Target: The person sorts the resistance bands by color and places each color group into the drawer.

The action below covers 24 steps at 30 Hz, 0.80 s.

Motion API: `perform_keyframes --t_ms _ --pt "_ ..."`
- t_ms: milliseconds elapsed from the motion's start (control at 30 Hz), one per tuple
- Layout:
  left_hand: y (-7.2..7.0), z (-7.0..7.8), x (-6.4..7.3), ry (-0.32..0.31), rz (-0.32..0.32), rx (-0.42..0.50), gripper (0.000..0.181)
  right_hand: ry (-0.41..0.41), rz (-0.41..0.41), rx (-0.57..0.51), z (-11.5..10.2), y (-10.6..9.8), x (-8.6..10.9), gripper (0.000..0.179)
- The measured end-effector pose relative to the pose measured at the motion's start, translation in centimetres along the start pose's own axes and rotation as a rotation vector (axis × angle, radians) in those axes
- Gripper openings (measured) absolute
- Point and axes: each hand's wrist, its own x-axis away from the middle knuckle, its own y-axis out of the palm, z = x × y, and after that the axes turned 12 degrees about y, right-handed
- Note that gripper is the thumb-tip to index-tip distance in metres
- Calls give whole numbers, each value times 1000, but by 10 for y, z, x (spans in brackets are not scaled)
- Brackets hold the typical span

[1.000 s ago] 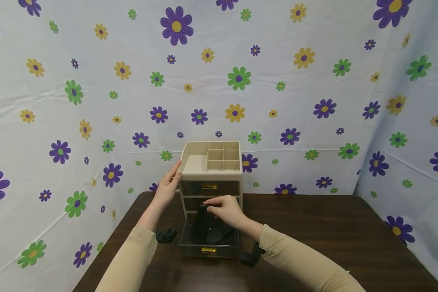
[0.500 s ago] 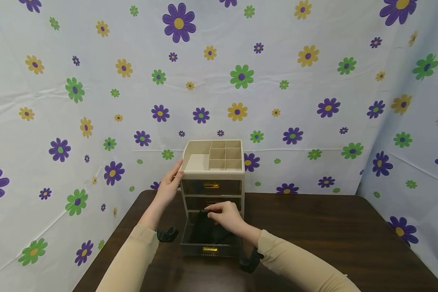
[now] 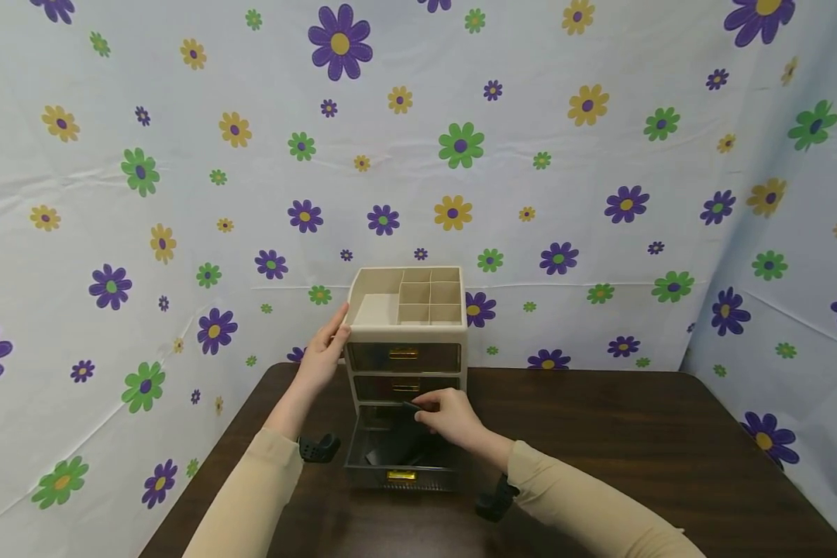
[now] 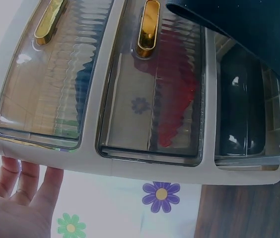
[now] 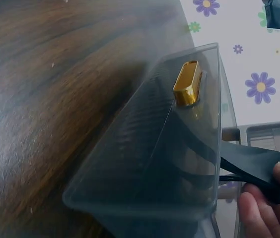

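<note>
A cream desktop organizer [image 3: 406, 335] stands on the table, its smoky clear bottom drawer [image 3: 363, 468] pulled out. My left hand [image 3: 323, 356] rests against the organizer's upper left side; in the left wrist view its fingertips touch the frame edge beside the top drawer [image 4: 45, 84]. Over the bottom drawer, my right hand [image 3: 453, 418] pinches the upper edge of a dark, flexible flat piece [image 5: 256, 166] between thumb and fingers. The piece bends at the grip, and its lower part hangs inside the drawer. Its exact kind I cannot tell.
Behind the middle drawer's front [image 4: 130, 104] something red [image 4: 177, 94] shows, and something blue [image 4: 84, 87] is in the top drawer. Gold handles [image 3: 401, 476] mark each drawer. The dark wood table [image 3: 586, 442] extends right; a flowered cloth [image 3: 530, 178] hangs behind.
My right hand has moved a little right and down, and the dark piece has shifted right and sits lower in the drawer. My left hand stays on the organizer's side.
</note>
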Motion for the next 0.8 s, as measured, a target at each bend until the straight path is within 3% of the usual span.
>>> perform_keyframes --t_ms 267,633,800 --pt "2 -33 -4 25 21 -19 51 36 -60 58 3 -8 3 24" --pt "2 -31 -3 33 28 -35 51 68 -71 222 3 -20 3 26" --pt "1 -31 -3 26 29 -35 51 64 -84 249 4 -25 4 26"
